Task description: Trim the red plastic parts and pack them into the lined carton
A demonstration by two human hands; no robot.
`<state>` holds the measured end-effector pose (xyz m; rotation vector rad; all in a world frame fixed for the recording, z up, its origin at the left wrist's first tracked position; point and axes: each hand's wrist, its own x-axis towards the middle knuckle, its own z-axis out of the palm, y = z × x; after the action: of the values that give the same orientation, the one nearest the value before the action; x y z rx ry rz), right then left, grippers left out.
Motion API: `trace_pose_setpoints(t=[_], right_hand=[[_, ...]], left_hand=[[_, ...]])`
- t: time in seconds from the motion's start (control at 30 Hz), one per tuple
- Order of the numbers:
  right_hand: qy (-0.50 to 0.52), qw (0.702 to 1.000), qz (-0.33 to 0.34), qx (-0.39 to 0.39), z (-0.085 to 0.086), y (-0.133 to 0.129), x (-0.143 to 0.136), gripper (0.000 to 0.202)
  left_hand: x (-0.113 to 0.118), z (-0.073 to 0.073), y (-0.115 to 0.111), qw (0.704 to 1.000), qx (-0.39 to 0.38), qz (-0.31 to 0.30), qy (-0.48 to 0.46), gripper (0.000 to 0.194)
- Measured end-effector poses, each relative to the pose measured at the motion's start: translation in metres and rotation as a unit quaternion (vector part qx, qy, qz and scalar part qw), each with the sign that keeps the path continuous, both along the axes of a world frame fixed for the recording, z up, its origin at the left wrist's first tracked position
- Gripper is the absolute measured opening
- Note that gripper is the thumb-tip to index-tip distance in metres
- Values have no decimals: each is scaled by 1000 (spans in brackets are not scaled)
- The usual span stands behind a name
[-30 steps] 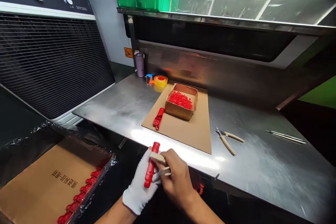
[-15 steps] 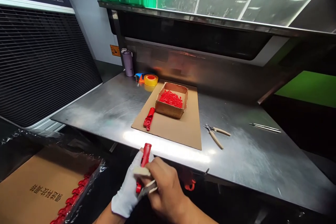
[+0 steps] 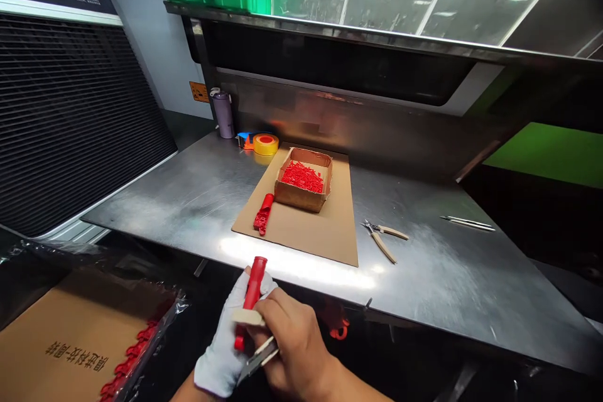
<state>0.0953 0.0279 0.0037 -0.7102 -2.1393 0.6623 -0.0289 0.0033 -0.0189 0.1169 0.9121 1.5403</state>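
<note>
My left hand [image 3: 221, 345], in a white glove, is closed around a red tubular plastic part [image 3: 255, 282], whose ringed end points away from me. My bare right hand [image 3: 299, 339] grips a tool with a beige end [image 3: 248, 317] and a flat metal piece, held against the lower part of the red piece. Its exact kind and its working tip are hidden by my fingers. Ahead on a cardboard sheet [image 3: 325, 239] lies a similar red plastic part [image 3: 264, 213], left of a cardboard box [image 3: 298, 196] of small red bits [image 3: 302, 177].
Beige-handled nippers [image 3: 384, 242] lie open on the metal table [image 3: 438, 282], with thin metal rods [image 3: 467, 223] farther right. Yellow tape [image 3: 266, 144] and a purple bottle [image 3: 223, 114] stand at the back left. A plastic-lined carton [image 3: 56, 326] with red parts sits lower left.
My view has shifted slightly, so the scene sits a little farther left. Both hands still hold the red part and the tool; the tool's metal piece has tilted slightly.
</note>
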Motion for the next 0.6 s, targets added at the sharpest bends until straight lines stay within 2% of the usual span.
trace_pose_setpoints(t=[0.03, 0.1, 0.13, 0.2, 0.3, 0.37, 0.47, 0.57, 0.6], right_hand=[[-2, 1000, -1, 0, 1, 3, 1, 16], [-10, 999, -34, -19, 3, 12, 5, 15], [-24, 997, -61, -34, 5, 20, 9, 15], [-67, 989, -116, -64, 6, 38, 20, 15], [-133, 967, -195, -97, 3, 68, 40, 26], [-165, 955, -223, -108, 0, 85, 54, 34], [-220, 938, -242, -118, -2, 99, 70, 36], [-263, 919, -277, -96, 2, 95, 80, 52], [-278, 910, -301, -64, 4, 92, 83, 57]], left_hand=[[0, 0, -1, 1000, 1, -5, -2, 34], [0, 3, 0, 997, 6, -61, -39, 15], [1, 4, 1, 991, 15, -107, -73, 18], [0, 6, 2, 971, 47, -183, -146, 36], [-6, 7, 1, 955, 85, -214, -186, 38], [-12, 5, -2, 961, 89, -216, -147, 41], [-32, 4, -8, 973, 77, -218, -11, 42], [-73, 6, -19, 979, 48, -177, 92, 34], [-92, 7, -25, 980, 36, -155, 119, 33]])
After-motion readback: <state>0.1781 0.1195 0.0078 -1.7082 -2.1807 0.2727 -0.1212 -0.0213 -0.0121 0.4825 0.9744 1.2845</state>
